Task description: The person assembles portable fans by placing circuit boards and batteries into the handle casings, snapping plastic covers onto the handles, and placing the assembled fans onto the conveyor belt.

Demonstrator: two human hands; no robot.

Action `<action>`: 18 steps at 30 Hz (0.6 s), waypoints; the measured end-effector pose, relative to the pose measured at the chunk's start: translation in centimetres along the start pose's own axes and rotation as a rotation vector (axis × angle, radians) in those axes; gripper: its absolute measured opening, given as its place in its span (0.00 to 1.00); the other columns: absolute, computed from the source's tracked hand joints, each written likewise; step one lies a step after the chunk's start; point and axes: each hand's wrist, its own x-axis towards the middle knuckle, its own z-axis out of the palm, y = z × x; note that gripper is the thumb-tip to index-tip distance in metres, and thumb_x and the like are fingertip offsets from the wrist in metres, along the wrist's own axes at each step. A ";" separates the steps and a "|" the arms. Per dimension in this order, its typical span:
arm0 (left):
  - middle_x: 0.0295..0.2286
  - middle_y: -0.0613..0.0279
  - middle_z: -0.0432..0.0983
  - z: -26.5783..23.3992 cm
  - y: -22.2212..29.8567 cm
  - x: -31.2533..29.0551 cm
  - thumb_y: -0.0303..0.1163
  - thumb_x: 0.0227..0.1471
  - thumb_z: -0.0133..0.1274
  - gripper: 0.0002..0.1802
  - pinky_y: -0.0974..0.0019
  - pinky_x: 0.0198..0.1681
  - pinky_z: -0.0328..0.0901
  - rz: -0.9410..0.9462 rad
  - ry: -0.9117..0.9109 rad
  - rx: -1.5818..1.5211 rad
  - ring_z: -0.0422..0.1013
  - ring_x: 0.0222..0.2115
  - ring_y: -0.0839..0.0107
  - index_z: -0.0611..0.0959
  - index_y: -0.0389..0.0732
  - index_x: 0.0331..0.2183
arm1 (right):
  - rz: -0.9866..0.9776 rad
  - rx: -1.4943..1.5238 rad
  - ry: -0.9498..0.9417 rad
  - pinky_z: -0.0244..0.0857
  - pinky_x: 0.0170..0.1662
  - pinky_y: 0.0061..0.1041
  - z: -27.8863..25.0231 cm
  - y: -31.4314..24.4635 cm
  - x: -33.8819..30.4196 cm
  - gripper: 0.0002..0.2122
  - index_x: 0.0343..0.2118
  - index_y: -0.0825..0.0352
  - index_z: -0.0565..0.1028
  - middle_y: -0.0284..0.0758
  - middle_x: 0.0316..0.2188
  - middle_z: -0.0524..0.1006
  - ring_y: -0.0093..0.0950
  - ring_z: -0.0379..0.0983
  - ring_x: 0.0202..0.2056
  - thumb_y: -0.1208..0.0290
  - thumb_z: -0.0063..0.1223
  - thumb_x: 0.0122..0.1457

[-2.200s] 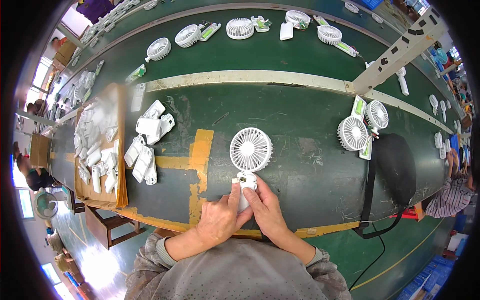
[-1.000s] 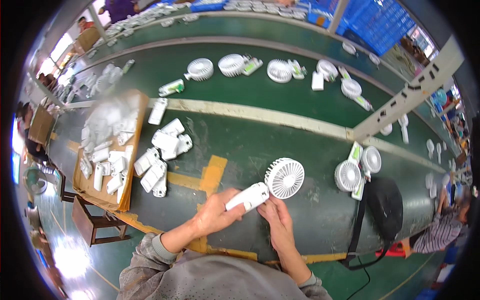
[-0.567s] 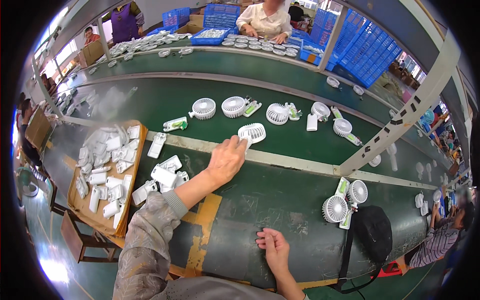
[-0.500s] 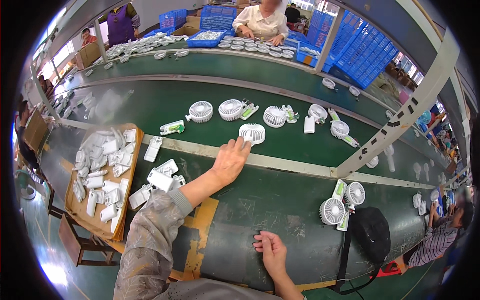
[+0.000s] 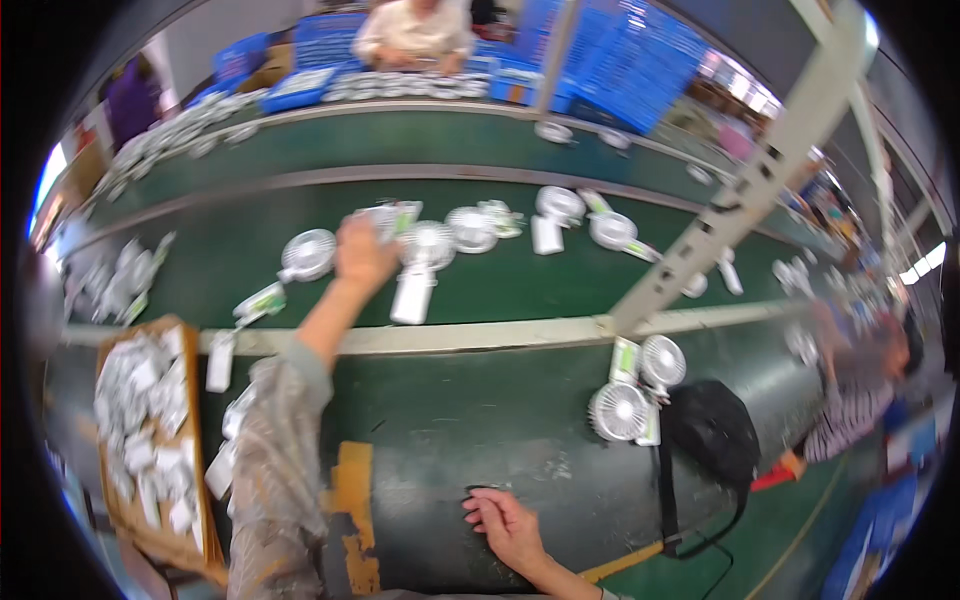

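Several blue crates (image 5: 640,58) bkgd; L hand (image 5: 363,252) at fan (image 5: 384,220), belt (image 5: 490,285), grip unclear; R hand (image 5: 508,530) half-uncurled, bench (image 5: 440,415)

On the bench (image 5: 430,430), a tray (image 5: 205,490) of casings (image 5: 147,375) lies left, a bag (image 5: 712,432) right; behind, fans (image 5: 471,231) on the belt (image 5: 520,288).

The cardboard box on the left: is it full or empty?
Mostly full: white parts are piled across much of the box, with a bare strip near its front edge.

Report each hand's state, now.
Left hand: at a white fan; whether it grips cannot be told.
Right hand: loosely open, nothing visibly held.
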 end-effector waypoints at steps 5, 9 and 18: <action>0.49 0.35 0.61 3.5 -6.8 2.4 0.49 0.36 0.61 0.48 0.59 0.54 0.57 -0.251 -0.226 -0.246 0.59 0.52 0.49 0.63 0.26 0.51 | 0.038 0.035 -0.055 0.69 0.33 0.18 0.6 1.4 0.4 0.10 0.43 0.67 0.70 0.33 0.33 0.76 0.18 0.72 0.30 0.73 0.41 0.61; 0.44 0.35 0.67 3.1 -6.9 2.1 0.48 0.38 0.58 0.43 0.58 0.52 0.58 -0.259 -0.112 -0.336 0.64 0.48 0.47 0.66 0.27 0.50 | -0.035 0.008 -0.038 0.68 0.32 0.18 0.1 1.1 0.4 0.10 0.44 0.67 0.69 0.33 0.32 0.75 0.19 0.72 0.30 0.73 0.41 0.61; 0.47 0.41 0.65 -6.7 -1.8 2.7 0.35 0.43 0.56 0.33 0.61 0.52 0.56 0.013 0.033 -0.560 0.64 0.48 0.56 0.67 0.30 0.51 | -0.147 0.002 -0.063 0.67 0.32 0.23 -0.3 0.9 0.0 0.09 0.42 0.69 0.67 0.36 0.29 0.74 0.24 0.72 0.27 0.73 0.40 0.61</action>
